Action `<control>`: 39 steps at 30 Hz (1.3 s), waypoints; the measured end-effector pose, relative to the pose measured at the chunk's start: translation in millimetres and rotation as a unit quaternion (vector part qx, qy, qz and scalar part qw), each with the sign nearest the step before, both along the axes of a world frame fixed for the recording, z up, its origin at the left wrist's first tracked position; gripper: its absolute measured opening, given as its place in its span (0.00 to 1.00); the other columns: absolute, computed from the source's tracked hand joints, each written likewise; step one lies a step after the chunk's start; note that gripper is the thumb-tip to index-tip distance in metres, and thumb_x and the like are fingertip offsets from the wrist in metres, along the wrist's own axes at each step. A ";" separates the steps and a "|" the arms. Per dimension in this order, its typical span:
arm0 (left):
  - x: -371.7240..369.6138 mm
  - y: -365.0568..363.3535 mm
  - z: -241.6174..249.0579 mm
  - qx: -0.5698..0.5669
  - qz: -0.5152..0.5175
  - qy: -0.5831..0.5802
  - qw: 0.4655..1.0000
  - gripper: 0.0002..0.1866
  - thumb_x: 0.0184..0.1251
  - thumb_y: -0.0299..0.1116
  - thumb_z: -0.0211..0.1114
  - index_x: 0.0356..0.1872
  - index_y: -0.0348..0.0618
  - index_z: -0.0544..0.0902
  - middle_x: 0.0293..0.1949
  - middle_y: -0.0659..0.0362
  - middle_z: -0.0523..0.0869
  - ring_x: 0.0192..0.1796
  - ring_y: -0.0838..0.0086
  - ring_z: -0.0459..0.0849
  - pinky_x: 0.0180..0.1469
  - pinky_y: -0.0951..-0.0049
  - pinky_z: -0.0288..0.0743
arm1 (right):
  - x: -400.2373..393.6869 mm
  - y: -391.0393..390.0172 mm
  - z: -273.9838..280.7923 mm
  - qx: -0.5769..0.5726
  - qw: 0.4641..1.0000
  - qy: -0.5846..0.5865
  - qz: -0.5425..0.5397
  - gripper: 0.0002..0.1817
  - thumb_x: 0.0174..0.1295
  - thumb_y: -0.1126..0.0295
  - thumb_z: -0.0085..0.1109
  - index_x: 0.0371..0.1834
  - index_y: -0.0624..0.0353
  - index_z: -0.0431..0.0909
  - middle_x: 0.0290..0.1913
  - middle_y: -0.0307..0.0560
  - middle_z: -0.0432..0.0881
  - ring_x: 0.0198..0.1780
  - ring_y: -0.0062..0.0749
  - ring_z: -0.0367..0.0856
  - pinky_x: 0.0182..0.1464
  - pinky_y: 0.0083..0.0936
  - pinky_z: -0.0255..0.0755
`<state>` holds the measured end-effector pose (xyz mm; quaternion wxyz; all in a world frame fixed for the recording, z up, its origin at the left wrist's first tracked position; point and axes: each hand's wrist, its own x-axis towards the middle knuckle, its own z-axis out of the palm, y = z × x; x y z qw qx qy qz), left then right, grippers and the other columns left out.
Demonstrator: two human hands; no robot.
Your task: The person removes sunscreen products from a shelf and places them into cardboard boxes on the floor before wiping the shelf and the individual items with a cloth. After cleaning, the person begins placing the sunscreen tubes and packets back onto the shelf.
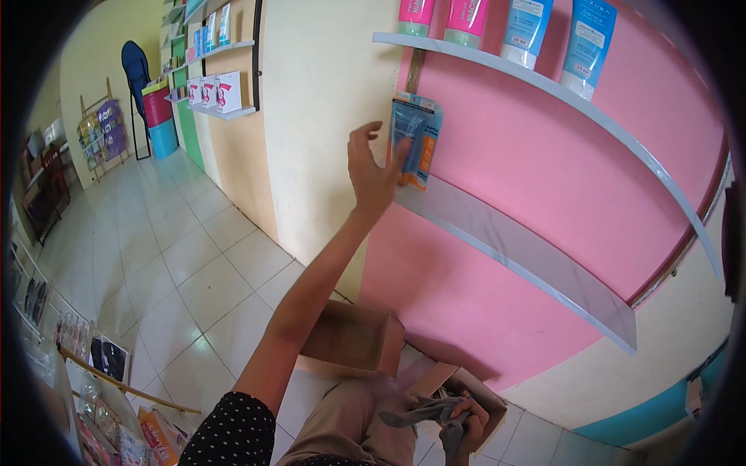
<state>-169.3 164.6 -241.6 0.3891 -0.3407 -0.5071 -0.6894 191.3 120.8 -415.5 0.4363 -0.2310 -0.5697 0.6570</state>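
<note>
My left hand is raised at the left end of the lower shelf, fingers apart and curved. Its thumb overlaps a blue and orange packaged product in clear wrapping, which stands upright on that shelf end. Low in the view, beside my knee, my right hand is closed around a crumpled grey cloth. Part of the cloth hangs down below the fingers.
Pink and blue tubes stand on the upper shelf. Two cardboard boxes sit on the floor, an open one and another behind my right hand. White boxes line a farther shelf; packaged goods lie at lower left.
</note>
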 end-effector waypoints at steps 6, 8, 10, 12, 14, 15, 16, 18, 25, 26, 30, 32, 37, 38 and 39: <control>1.4 -1.3 -6.4 -0.154 -0.048 -0.061 0.985 0.26 0.39 0.35 0.71 0.43 0.36 0.74 0.38 0.54 0.77 0.37 0.68 0.77 0.37 0.71 0.73 | -0.3 -3.5 3.4 0.009 1.000 -0.008 -0.025 0.12 0.39 0.66 0.37 0.13 0.66 0.65 0.17 0.51 0.71 0.19 0.29 0.67 0.23 0.17 0.62; -6.4 3.3 -7.5 -0.155 -0.055 -0.059 0.985 0.25 0.39 0.33 0.71 0.42 0.36 0.74 0.37 0.54 0.77 0.36 0.68 0.78 0.38 0.70 0.73 | 1.4 -2.6 2.7 0.007 1.000 -0.005 -0.018 0.13 0.39 0.66 0.37 0.13 0.66 0.65 0.18 0.52 0.72 0.18 0.29 0.67 0.25 0.16 0.61; -11.5 4.8 -5.5 -0.158 -0.056 -0.075 0.983 0.25 0.38 0.31 0.72 0.41 0.35 0.74 0.36 0.53 0.77 0.35 0.67 0.78 0.38 0.70 0.73 | 2.3 -1.6 -0.7 0.007 1.000 -0.012 -0.022 0.13 0.40 0.66 0.37 0.13 0.67 0.65 0.18 0.53 0.73 0.19 0.29 0.67 0.24 0.16 0.61; -15.8 6.0 -3.9 -0.164 -0.048 -0.075 0.982 0.25 0.38 0.31 0.72 0.40 0.34 0.74 0.36 0.53 0.77 0.35 0.67 0.78 0.38 0.70 0.73 | 3.4 0.5 -5.7 0.008 0.999 -0.019 -0.027 0.13 0.40 0.66 0.37 0.14 0.67 0.65 0.19 0.55 0.74 0.19 0.29 0.68 0.24 0.17 0.61; -19.9 7.7 -2.6 -0.171 -0.041 -0.077 0.981 0.24 0.38 0.31 0.72 0.39 0.34 0.74 0.35 0.53 0.77 0.35 0.66 0.78 0.38 0.70 0.73 | 5.4 2.0 -10.9 -0.013 1.000 -0.008 -0.018 0.13 0.40 0.67 0.37 0.14 0.67 0.65 0.19 0.55 0.74 0.19 0.29 0.68 0.24 0.17 0.61; -21.8 8.0 -1.5 -0.179 -0.046 -0.082 0.979 0.24 0.37 0.32 0.72 0.38 0.33 0.74 0.35 0.53 0.77 0.35 0.66 0.78 0.38 0.70 0.73 | 5.5 2.3 -11.0 -0.013 1.000 -0.008 -0.018 0.13 0.40 0.67 0.37 0.14 0.67 0.65 0.19 0.55 0.74 0.19 0.29 0.68 0.24 0.17 0.61; -23.3 8.1 -1.1 -0.186 -0.050 -0.087 0.977 0.24 0.37 0.32 0.72 0.38 0.33 0.74 0.35 0.52 0.77 0.35 0.66 0.78 0.38 0.70 0.73 | 5.3 2.4 -10.8 -0.009 1.000 -0.009 -0.012 0.13 0.40 0.67 0.36 0.14 0.67 0.65 0.19 0.56 0.74 0.19 0.29 0.68 0.24 0.17 0.61; -23.9 8.9 -1.0 -0.187 -0.054 -0.090 0.977 0.24 0.37 0.32 0.72 0.37 0.33 0.74 0.34 0.52 0.77 0.35 0.66 0.78 0.38 0.70 0.73 | 5.6 2.5 -12.3 -0.006 1.000 -0.010 -0.005 0.13 0.40 0.67 0.36 0.14 0.67 0.65 0.20 0.57 0.74 0.18 0.28 0.68 0.23 0.17 0.61; -28.7 12.2 0.5 -0.192 -0.070 -0.110 0.973 0.23 0.36 0.33 0.72 0.35 0.34 0.73 0.30 0.53 0.78 0.32 0.67 0.78 0.36 0.71 0.73 | 4.5 1.4 -14.0 -0.003 1.000 -0.016 -0.010 0.12 0.39 0.68 0.36 0.14 0.68 0.65 0.22 0.60 0.76 0.22 0.33 0.71 0.28 0.19 0.65; -30.1 13.2 0.3 -0.197 -0.072 -0.112 0.971 0.23 0.36 0.33 0.72 0.35 0.34 0.73 0.30 0.53 0.78 0.32 0.67 0.78 0.36 0.71 0.73 | 4.1 0.6 -12.4 -0.007 1.000 -0.014 -0.004 0.12 0.39 0.68 0.36 0.14 0.68 0.65 0.23 0.61 0.76 0.23 0.35 0.72 0.29 0.19 0.65; -33.0 12.7 -2.3 -0.196 -0.027 -0.078 0.977 0.26 0.31 0.39 0.74 0.33 0.39 0.74 0.29 0.55 0.78 0.30 0.66 0.78 0.34 0.69 0.71 | 7.8 -0.6 -14.3 -0.019 0.999 0.028 0.002 0.12 0.41 0.68 0.38 0.13 0.68 0.65 0.18 0.49 0.71 0.20 0.26 0.65 0.25 0.18 0.59; -50.9 18.9 -21.6 -0.208 0.122 -0.022 0.970 0.32 0.29 0.44 0.74 0.40 0.43 0.73 0.35 0.55 0.78 0.37 0.63 0.77 0.40 0.69 0.69 | 10.3 -9.0 -14.2 -0.097 0.987 0.124 -0.038 0.14 0.48 0.66 0.41 0.11 0.62 0.60 0.14 0.43 0.63 0.18 0.25 0.61 0.23 0.19 0.58; 27.6 -57.8 -81.5 -0.055 0.010 -0.014 0.998 0.24 0.50 0.29 0.66 0.48 0.33 0.67 0.44 0.52 0.72 0.49 0.67 0.70 0.52 0.67 0.65 | 74.8 10.6 -32.0 -0.165 0.979 -0.079 -0.096 0.09 0.44 0.70 0.55 0.13 0.59 0.67 0.16 0.43 0.69 0.10 0.26 0.67 0.14 0.20 0.66; 48.6 -74.6 -113.1 -0.106 0.022 -0.015 0.994 0.22 0.54 0.26 0.62 0.49 0.32 0.66 0.46 0.52 0.71 0.50 0.67 0.69 0.54 0.67 0.63 | 83.8 15.0 -29.0 -0.214 0.962 -0.093 -0.141 0.07 0.44 0.76 0.55 0.15 0.61 0.68 0.15 0.42 0.69 0.12 0.23 0.67 0.13 0.18 0.62; 59.6 -90.3 -154.7 -0.195 0.046 -0.032 0.979 0.22 0.56 0.27 0.60 0.50 0.31 0.65 0.47 0.50 0.70 0.52 0.65 0.69 0.57 0.67 0.60 | 99.0 26.1 -36.8 -0.223 0.953 -0.147 -0.144 0.05 0.43 0.77 0.55 0.17 0.60 0.68 0.17 0.42 0.71 0.13 0.22 0.68 0.12 0.18 0.62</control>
